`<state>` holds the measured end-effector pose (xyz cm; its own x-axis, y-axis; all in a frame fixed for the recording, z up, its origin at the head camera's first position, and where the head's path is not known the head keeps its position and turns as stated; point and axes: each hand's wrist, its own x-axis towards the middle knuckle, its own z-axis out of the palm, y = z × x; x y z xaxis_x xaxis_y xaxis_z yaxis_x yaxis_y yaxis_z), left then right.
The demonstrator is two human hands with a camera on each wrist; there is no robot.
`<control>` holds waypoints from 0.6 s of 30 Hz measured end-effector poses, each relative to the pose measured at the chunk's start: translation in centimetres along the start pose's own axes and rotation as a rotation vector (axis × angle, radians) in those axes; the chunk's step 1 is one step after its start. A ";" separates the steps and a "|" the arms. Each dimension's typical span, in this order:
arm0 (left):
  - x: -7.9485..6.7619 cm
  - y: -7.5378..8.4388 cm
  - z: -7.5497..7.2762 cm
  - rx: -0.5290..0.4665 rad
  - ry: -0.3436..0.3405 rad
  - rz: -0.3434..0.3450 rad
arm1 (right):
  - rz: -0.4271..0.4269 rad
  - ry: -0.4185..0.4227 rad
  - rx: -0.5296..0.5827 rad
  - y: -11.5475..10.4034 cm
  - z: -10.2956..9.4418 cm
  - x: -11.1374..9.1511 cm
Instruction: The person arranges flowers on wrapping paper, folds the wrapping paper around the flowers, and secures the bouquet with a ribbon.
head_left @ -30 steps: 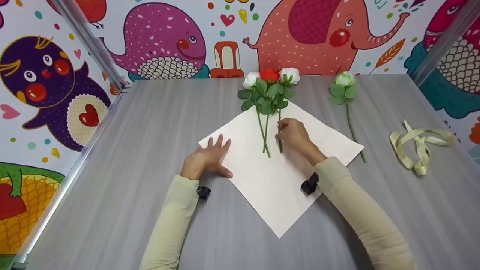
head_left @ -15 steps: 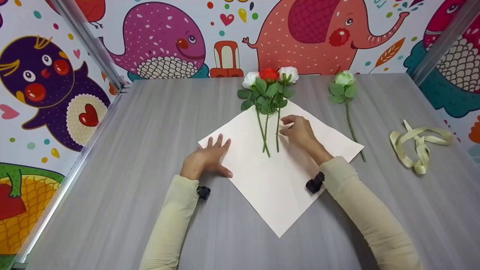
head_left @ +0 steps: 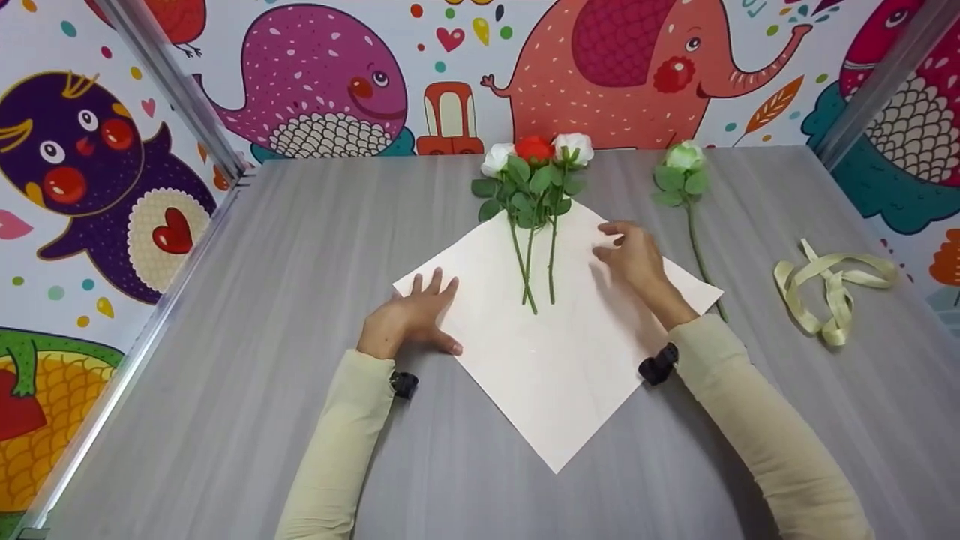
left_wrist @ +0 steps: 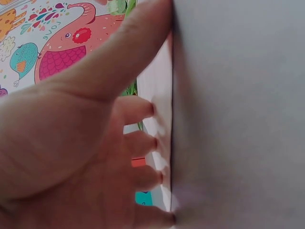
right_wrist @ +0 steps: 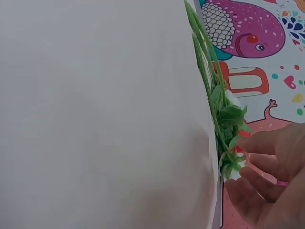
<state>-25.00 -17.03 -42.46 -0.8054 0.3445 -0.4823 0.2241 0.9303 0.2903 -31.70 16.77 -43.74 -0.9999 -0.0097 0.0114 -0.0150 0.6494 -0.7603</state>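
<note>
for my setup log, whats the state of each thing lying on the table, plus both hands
left hand: fingers spread, resting at the paper's left corner
right hand: holding nothing, over the paper
paper: unfolded
left white rose: lying down
red rose: lying between white ones
right white rose: lying down
pale green rose: lying apart
ribbon: loosely looped

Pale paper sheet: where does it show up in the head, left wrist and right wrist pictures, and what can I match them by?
Head: paper sheet in the centre, a diamond under the rose stems.
Left wrist: narrow upright strip near the middle, by the left hand.
Right wrist: fills most of the left and centre.
Shared landmark: the wall's coral elephant, only partly visible in both wrist views.
</note>
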 end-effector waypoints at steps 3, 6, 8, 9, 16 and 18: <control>-0.1 0.0 0.0 0.000 -0.002 -0.003 | -0.016 0.029 -0.006 0.6 -0.7 -0.1; -0.1 0.1 0.0 -0.007 -0.002 0.000 | -0.015 0.049 -0.017 1.4 -1.5 -0.3; -0.2 0.1 0.1 -0.012 -0.001 0.000 | -0.011 0.060 -0.026 1.9 -2.1 -0.5; -0.2 0.1 0.1 -0.013 -0.001 0.000 | -0.012 0.065 -0.033 2.1 -2.4 -0.6; 0.0 0.0 0.0 -0.017 -0.009 -0.002 | 0.006 0.098 -0.061 3.6 -4.5 -1.2; 0.0 0.0 0.0 -0.018 -0.010 -0.003 | 0.013 0.112 -0.070 4.0 -4.9 -1.3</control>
<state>-25.04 -17.05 -42.45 -0.8004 0.3432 -0.4915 0.2117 0.9289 0.3038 -30.48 23.07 -43.62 -0.9936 0.0820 0.0774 0.0023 0.7007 -0.7134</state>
